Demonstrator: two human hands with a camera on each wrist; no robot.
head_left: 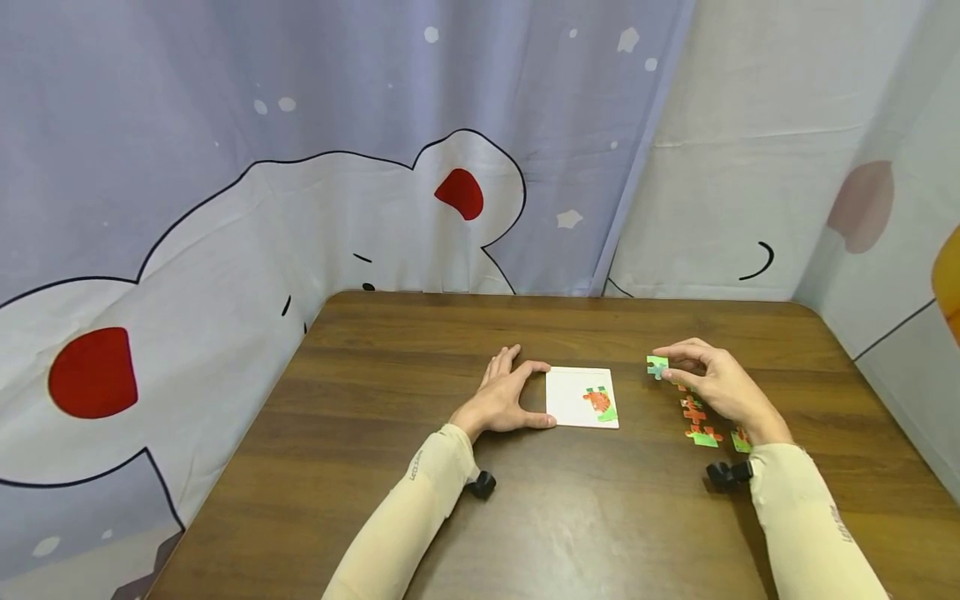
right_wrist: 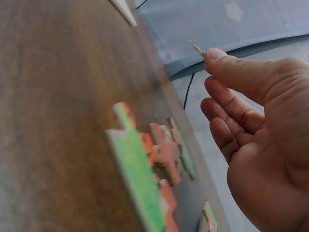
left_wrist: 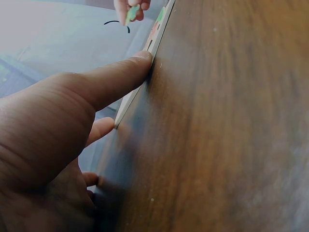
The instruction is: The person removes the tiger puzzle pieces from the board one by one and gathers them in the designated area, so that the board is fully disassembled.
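A white square puzzle board (head_left: 566,398) lies on the table with some joined orange and green pieces (head_left: 600,402) at its right. My left hand (head_left: 501,398) holds the board by its left side, index fingertip at the far corner and thumb (left_wrist: 120,77) against the near edge. Right of the board, my right hand (head_left: 716,379) pinches a small green-blue jigsaw piece (head_left: 657,367) between thumb and fingertips, raised above the table. In the right wrist view that piece (right_wrist: 196,48) shows edge-on. Beneath this hand lie several loose orange and green jigsaw pieces (head_left: 703,437), partly hidden by it.
The brown wooden table (head_left: 360,400) reaches back to a printed curtain (head_left: 337,225) along its far edge. Another jigsaw piece (head_left: 741,441) lies close to the right wrist. Black wrist cameras (head_left: 482,485) hang at both sleeves, low over the tabletop.
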